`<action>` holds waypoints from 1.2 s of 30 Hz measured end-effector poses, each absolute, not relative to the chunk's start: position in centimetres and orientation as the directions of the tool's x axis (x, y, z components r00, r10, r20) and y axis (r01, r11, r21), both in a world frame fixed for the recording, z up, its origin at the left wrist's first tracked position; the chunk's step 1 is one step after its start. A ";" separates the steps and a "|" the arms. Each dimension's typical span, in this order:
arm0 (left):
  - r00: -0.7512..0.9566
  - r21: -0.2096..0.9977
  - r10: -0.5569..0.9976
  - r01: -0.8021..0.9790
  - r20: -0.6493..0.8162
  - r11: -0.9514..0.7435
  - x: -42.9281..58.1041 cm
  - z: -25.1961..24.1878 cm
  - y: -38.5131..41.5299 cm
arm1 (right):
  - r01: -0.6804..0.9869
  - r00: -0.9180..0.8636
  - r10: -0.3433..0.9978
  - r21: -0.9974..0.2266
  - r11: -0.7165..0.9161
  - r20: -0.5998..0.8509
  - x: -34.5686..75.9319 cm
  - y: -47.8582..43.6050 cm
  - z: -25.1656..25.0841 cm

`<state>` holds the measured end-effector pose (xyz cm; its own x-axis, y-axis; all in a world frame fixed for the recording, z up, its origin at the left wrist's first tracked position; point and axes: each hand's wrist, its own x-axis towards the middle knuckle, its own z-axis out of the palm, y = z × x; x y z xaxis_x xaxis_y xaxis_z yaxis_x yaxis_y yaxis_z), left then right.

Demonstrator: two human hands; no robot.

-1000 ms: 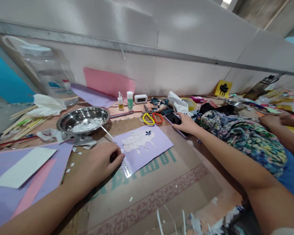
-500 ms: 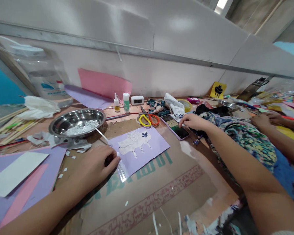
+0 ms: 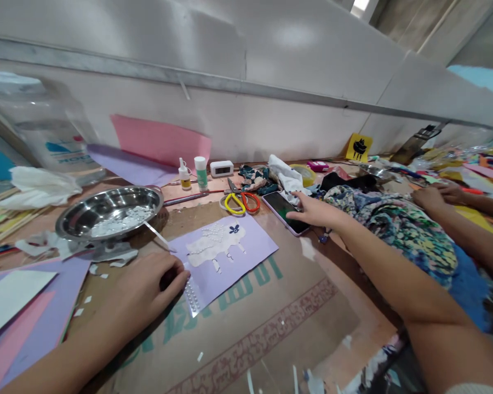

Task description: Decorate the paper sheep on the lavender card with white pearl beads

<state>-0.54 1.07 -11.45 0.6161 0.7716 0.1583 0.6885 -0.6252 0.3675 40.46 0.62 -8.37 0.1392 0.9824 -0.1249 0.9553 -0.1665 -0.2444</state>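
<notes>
My left hand (image 3: 158,279) rests on the cardboard with thumb and fingers pinched on a clear strip of pearl stickers (image 3: 192,298). The strip lies over the left edge of a purple sheet (image 3: 230,279). On that sheet is a white sheep-like cutout (image 3: 213,246) with small pearls on its body and a dark flower shape at its head. My right hand (image 3: 318,210) is over a phone (image 3: 277,205), thumb and forefinger apart at its screen. The phone lies flat, to the right of yellow-and-red-handled scissors (image 3: 240,201).
A steel bowl (image 3: 69,221) with white bits stands at left, a thin white stick leaning from its rim. Behind are a glue bottle (image 3: 184,176), a glue stick (image 3: 201,174) and a white timer (image 3: 222,168). Another person's hands (image 3: 435,197) are at right, past patterned cloth (image 3: 414,235).
The view has shifted, so things sit further left. My right thumb and forefinger have spread apart over the phone, and its screen looks darker. My left hand keeps its pinch on the strip.
</notes>
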 end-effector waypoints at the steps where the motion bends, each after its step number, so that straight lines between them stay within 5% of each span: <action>1: 0.618 0.365 0.770 0.688 0.158 -0.627 -0.5 -11.4 1.1 | 0.958 0.137 0.982 -0.236 -0.165 -0.130 40.1 0.3 -8.7; 17: 0.625 0.367 0.771 0.694 0.121 -0.619 -0.5 -11.4 1.1 | 0.998 0.030 0.999 -0.061 -0.033 -0.040 37.1 -1.7 -9.0; 24: 0.634 0.363 0.766 0.693 0.105 -0.623 -0.5 -11.4 0.8 | 0.923 -0.220 0.961 -0.283 0.260 0.168 33.5 -2.1 -7.1; 27: 0.635 0.364 0.767 0.695 0.095 -0.620 -0.6 -11.4 0.8 | 0.895 -0.309 0.925 -0.261 0.362 0.222 32.1 -1.8 -6.6; 36: 0.602 0.398 0.792 0.704 0.104 -0.588 -0.3 -11.0 0.9 | 0.896 -0.092 0.830 -0.317 0.310 0.550 33.2 -0.1 -1.0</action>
<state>-0.34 0.93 -11.00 0.6021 0.7916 0.1044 0.7042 -0.5880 0.3980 33.23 -0.12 -1.04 -0.0921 0.8300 0.5501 0.8965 0.3096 -0.3170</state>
